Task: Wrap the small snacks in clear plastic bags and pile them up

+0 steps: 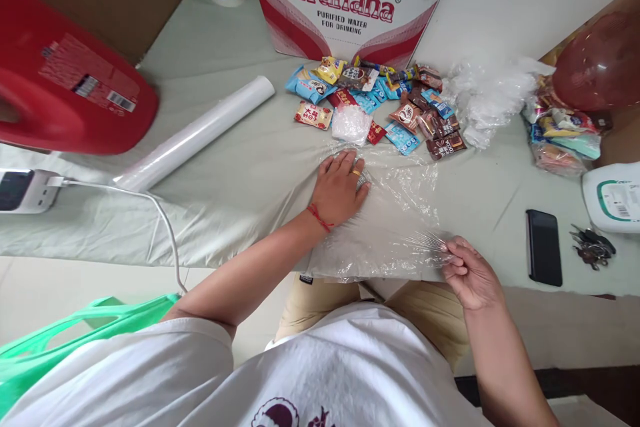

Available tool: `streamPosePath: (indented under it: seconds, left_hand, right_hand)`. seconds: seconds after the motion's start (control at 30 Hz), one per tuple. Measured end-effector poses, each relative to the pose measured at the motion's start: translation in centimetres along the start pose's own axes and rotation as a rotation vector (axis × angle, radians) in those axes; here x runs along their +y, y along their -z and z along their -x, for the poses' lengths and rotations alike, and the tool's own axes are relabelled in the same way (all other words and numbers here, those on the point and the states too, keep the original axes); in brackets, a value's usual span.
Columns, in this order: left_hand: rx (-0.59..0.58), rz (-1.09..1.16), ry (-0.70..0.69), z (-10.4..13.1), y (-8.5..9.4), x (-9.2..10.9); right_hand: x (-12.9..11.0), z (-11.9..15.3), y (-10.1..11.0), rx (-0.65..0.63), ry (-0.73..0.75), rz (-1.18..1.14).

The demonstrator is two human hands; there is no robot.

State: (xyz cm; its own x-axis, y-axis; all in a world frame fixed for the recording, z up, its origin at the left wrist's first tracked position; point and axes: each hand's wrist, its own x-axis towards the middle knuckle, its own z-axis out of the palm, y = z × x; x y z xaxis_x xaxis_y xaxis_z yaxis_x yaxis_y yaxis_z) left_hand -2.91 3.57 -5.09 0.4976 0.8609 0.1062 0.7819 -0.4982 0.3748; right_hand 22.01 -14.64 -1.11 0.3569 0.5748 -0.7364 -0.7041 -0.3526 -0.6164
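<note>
A clear plastic sheet (390, 213), perhaps a thin bag, lies wrinkled on the cloth-covered table in front of me. My left hand (341, 187) rests flat on its upper left part, fingers stretched out. At the lower right, my right hand (467, 270) pinches a corner of the sheet, and creases fan out from the fingertips. Just beyond my left hand sits a bundle wrapped in clear plastic (352, 124); its contents are hard to make out. Wrapped snacks (405, 113) in several colours are piled around and behind it.
A white box (350, 7) stands behind the snacks. Crumpled clear plastic (490, 97) lies right of them. On the left are a plastic roll (200, 133), a red jug (75, 80) and a white cable (163, 210). A phone (544, 247) and keys (593, 245) lie right.
</note>
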Motion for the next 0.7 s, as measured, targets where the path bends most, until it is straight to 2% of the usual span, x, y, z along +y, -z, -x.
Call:
streamPosePath:
  seconds: [0.1,0.37,0.57,0.7]
  left_hand:
    - [0.001,0.0,-0.003,0.0,0.0,0.0]
    - [-0.007,-0.01,-0.002,0.0,0.3,0.1]
    - [-0.004,0.002,-0.001,0.0,0.3,0.1]
    - [0.006,0.008,-0.01,-0.1,0.1,0.0]
  right_hand:
    - [0.1,0.1,0.1,-0.013,-0.011,-0.036]
    - [-0.5,-0.1,1.6,-0.144,-0.045,-0.147]
    - [-0.2,-0.5,2.3,-0.183,-0.14,-0.086]
    - [0.1,-0.5,2.5,-0.228,-0.114,-0.06]
